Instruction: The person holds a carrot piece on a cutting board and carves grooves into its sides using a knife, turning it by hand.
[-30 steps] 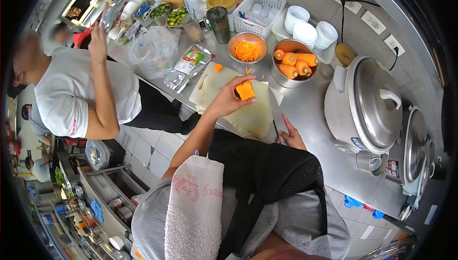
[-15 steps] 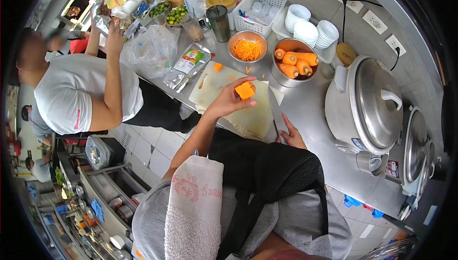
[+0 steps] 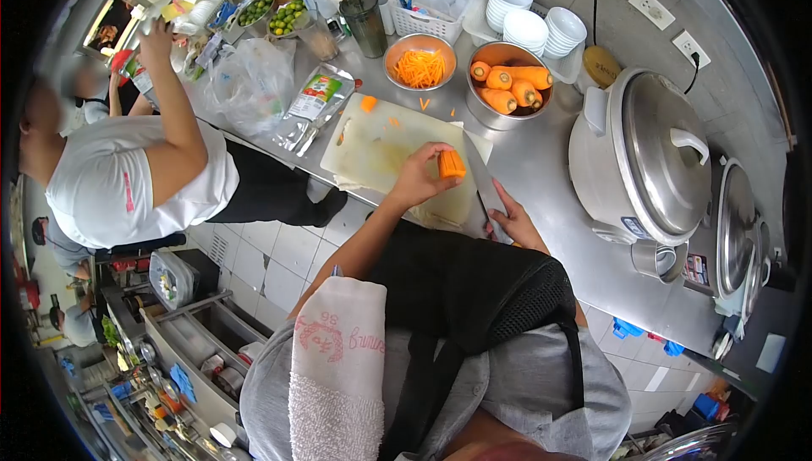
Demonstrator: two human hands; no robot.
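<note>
My left hand (image 3: pixel 418 178) pinches a cut carrot piece (image 3: pixel 452 164) between thumb and fingers, over the right part of the cutting board (image 3: pixel 364 141). Scored lines run along the carrot's side. In my right hand (image 3: pixel 516 222) is the handle of a knife (image 3: pixel 482 180), its broad blade pointing away from me beside the carrot piece. A small carrot end (image 3: pixel 369 103) lies at the board's far edge. Beyond the board stand a bowl of carrot strips (image 3: pixel 420 68) and a metal pot (image 3: pixel 499 119) of whole peeled carrots (image 3: pixel 520 78).
A large rice cooker (image 3: pixel 634 165) stands on the right of the steel counter (image 3: pixel 554 182). White bowls (image 3: pixel 524 30) are stacked at the back. A foil packet (image 3: pixel 315 107) and a plastic bag (image 3: pixel 252 85) lie left of the board. A person in a white shirt (image 3: pixel 144 173) works there.
My left hand has lowered the carrot piece toward the board and turned it, so its scored side shows. The knife is closer to it. The co-worker's raised arm has shifted.
</note>
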